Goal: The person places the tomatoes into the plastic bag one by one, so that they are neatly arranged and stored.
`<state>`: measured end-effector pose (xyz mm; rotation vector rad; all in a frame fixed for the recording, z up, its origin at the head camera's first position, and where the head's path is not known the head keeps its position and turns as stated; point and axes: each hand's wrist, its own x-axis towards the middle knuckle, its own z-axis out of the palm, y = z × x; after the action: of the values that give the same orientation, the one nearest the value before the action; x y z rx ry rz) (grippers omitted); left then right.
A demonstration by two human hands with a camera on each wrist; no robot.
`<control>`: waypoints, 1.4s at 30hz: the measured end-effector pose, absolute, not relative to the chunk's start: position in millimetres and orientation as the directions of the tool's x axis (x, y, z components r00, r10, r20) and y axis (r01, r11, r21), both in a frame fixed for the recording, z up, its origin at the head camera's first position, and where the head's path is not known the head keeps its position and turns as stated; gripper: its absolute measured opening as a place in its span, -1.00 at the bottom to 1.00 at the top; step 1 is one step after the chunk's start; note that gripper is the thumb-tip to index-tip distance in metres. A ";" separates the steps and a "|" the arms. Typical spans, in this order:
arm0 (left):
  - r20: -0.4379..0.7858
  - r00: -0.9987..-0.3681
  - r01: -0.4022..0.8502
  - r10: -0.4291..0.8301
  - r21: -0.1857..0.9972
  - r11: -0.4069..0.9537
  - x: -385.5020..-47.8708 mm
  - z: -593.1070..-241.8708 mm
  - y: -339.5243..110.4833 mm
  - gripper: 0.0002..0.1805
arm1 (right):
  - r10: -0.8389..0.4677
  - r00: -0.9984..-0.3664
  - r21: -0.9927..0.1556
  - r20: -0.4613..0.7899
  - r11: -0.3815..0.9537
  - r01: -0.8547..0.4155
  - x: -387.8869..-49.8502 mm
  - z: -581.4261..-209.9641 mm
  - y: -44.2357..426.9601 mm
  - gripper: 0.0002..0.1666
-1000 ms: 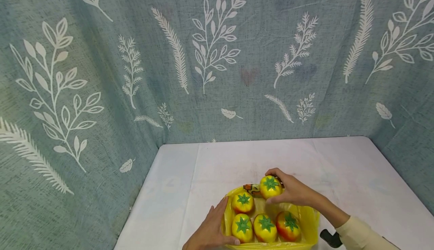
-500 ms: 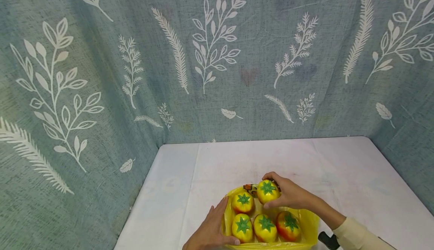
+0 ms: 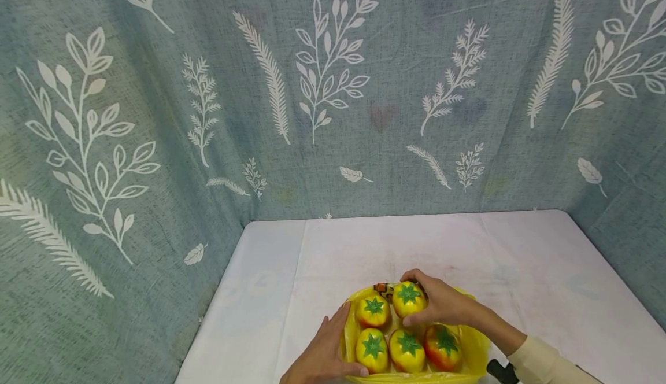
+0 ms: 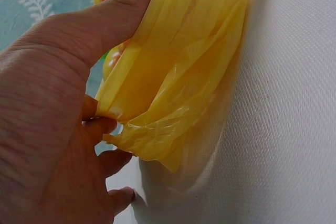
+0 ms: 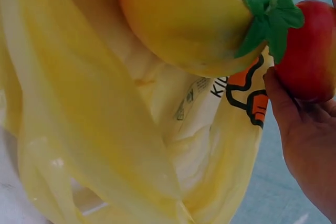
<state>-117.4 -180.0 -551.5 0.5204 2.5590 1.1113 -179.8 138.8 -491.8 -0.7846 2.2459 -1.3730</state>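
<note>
A container lined with a yellow plastic bag (image 3: pixel 476 343) stands at the table's near side in the head view. My left hand (image 3: pixel 325 349) grips its left end, the thumb over the near rim. The left wrist view shows the fingers (image 4: pixel 105 125) curled at the bag's folds. In my right hand (image 3: pixel 444 304) is a yellow-red toy tomato (image 3: pixel 409 297) with a green star-shaped top, low over the back row, beside another toy tomato (image 3: pixel 373 311). The right wrist view shows the held tomato (image 5: pixel 314 51) between thumb and fingers. The near row holds several more, including a redder tomato (image 3: pixel 442 348).
A white-covered table (image 3: pixel 291 280) spreads behind and beside the bag. A leaf-patterned teal curtain (image 3: pixel 333 112) closes off the back and sides. By the right sleeve lies a black object (image 3: pixel 502 371), partly cut off.
My right hand has brought its tomato slightly left and lower, nearer the tomato in the back left. My left hand and the other tomatoes have stayed in place.
</note>
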 end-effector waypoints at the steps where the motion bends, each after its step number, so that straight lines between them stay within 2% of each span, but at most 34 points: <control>1: -0.131 -0.888 0.205 0.440 0.745 0.635 -117.5 -551.7 -179.7 0.35 | -0.642 -0.766 -0.895 -0.041 0.364 -0.257 -179.8 -492.5 138.7 -0.17; 10: -0.128 -0.889 0.209 0.439 0.740 0.639 -117.0 -549.9 -178.8 0.35 | -0.641 -0.764 -0.883 -0.076 0.399 -0.248 -180.4 -497.9 134.8 -0.15; 20: -0.152 -0.892 0.193 0.425 0.723 0.663 -117.2 -550.1 -178.0 0.37 | -0.617 -0.776 -0.825 -0.127 0.500 -0.263 -180.3 -504.1 130.4 -0.08; 35: -0.157 -0.892 0.181 0.425 0.737 0.651 -114.5 -549.3 -178.2 0.35 | -0.609 -0.783 -0.811 -0.127 0.519 -0.271 -177.5 -513.1 127.7 -0.08; 42: -0.137 -0.891 0.200 0.432 0.736 0.646 -115.2 -549.7 -178.8 0.35 | -0.623 -0.779 -0.795 -0.073 0.508 -0.331 -177.7 -515.5 127.1 -0.08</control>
<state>-115.2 -178.8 -549.7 0.5076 2.5669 1.0945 -177.7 127.1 -515.5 -0.7939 2.4042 -1.1576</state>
